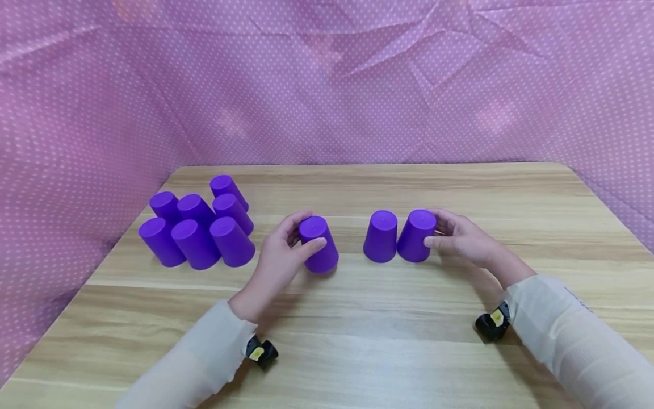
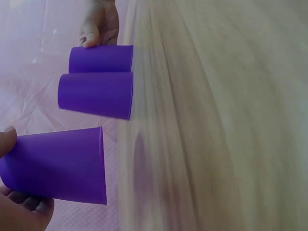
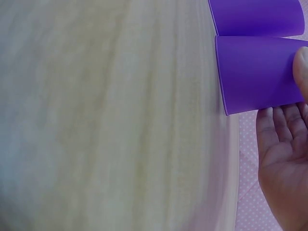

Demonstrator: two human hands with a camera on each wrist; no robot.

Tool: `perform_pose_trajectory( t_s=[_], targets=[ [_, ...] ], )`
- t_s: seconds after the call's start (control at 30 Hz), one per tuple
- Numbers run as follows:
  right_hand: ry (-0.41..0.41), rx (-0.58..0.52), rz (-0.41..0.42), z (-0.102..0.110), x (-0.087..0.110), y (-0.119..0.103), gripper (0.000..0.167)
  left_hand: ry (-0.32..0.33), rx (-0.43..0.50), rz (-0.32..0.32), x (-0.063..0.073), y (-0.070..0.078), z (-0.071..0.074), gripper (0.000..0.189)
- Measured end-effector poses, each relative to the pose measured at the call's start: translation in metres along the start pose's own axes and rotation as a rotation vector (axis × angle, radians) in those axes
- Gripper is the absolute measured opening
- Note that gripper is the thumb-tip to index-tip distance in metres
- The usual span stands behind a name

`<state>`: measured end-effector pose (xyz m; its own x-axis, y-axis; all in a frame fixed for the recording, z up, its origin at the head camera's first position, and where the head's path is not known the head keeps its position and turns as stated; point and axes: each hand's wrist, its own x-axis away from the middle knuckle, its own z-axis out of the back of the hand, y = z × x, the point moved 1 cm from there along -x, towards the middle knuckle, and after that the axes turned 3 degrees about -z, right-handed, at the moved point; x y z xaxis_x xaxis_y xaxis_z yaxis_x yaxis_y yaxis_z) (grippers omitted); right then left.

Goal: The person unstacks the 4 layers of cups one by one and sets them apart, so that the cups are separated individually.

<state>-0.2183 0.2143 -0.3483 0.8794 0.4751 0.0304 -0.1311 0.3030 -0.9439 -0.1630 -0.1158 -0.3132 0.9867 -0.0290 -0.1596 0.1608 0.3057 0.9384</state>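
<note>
My left hand (image 1: 278, 255) grips an upside-down purple cup (image 1: 322, 250), thumb on the near side and fingers round the back. In the left wrist view this held cup (image 2: 57, 166) is raised off the table, its rim apart from the wood. To the right, my right hand (image 1: 467, 241) holds another upside-down purple cup (image 1: 416, 238) between thumb and fingers, its rim down at the tabletop. Directly left of that one stands a similar purple cup (image 1: 381, 238), side by side with it. Between this middle cup and the left hand's cup there is a gap.
On the left of the wooden table (image 1: 357, 352) several more upside-down purple cups (image 1: 196, 244) stand grouped close together. A pink dotted cloth (image 1: 327, 96) hangs behind the table and along its sides. Small black cameras (image 1: 493, 324) sit at both wrists.
</note>
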Motion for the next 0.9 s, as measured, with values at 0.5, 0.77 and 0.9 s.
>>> perform_pose_trajectory(
  t_s=[0.5,0.77,0.9],
  targets=[
    [0.005,0.016,-0.018,-0.002,0.000,-0.001,0.058,0.107,-0.118,-0.058,0.036,0.007,0.062,0.051],
    [-0.003,0.008,-0.020,-0.002,-0.001,0.000,0.058,0.273,-0.127,-0.096,0.054,0.015,0.095,0.050],
    [0.001,0.004,-0.032,-0.001,-0.001,0.000,0.059,0.341,-0.018,-0.117,0.061,0.018,0.112,0.049]
  ],
)
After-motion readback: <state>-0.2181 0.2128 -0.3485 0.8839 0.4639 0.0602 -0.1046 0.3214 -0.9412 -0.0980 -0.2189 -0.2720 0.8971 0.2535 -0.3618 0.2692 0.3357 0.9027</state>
